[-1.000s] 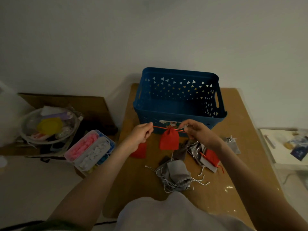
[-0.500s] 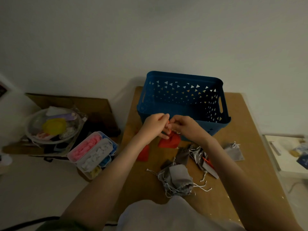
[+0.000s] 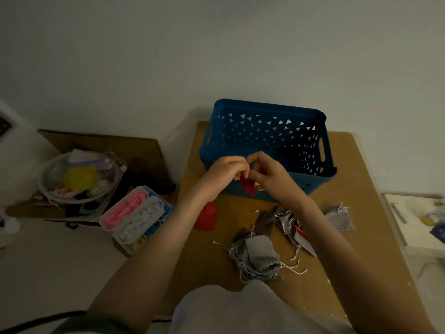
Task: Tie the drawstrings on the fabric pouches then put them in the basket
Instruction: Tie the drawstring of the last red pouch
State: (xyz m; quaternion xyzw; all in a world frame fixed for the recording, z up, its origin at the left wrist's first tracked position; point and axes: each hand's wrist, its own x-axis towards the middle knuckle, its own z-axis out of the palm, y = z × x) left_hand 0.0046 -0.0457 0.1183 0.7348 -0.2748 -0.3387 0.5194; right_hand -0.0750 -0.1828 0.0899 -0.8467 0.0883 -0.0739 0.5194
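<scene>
Both hands are raised together at the near wall of the blue basket (image 3: 265,107), knuckles almost touching. The left hand (image 3: 222,174) and right hand (image 3: 273,177) have their fingers curled inward, pinching at the neck of a red pouch (image 3: 248,187). The drawstrings themselves are hidden among the fingertips, so the state of the knot cannot be told.

The pouch hangs below the fingers, long axis roughly upright, against the basket's front wall. The basket's open top lies directly beyond and just above the hands. Neither hand is clearly nearer, and nothing stands between the pouch and the rim. In my judgement the tying is in progress and the drop calls only for a short forward lift.

On the table (image 3: 366,261), a second red pouch (image 3: 206,216) lies beside the left forearm. A heap of grey pouches (image 3: 261,253) with loose strings lies nearer the person, and one grey pouch (image 3: 339,218) sits apart to the right.
</scene>
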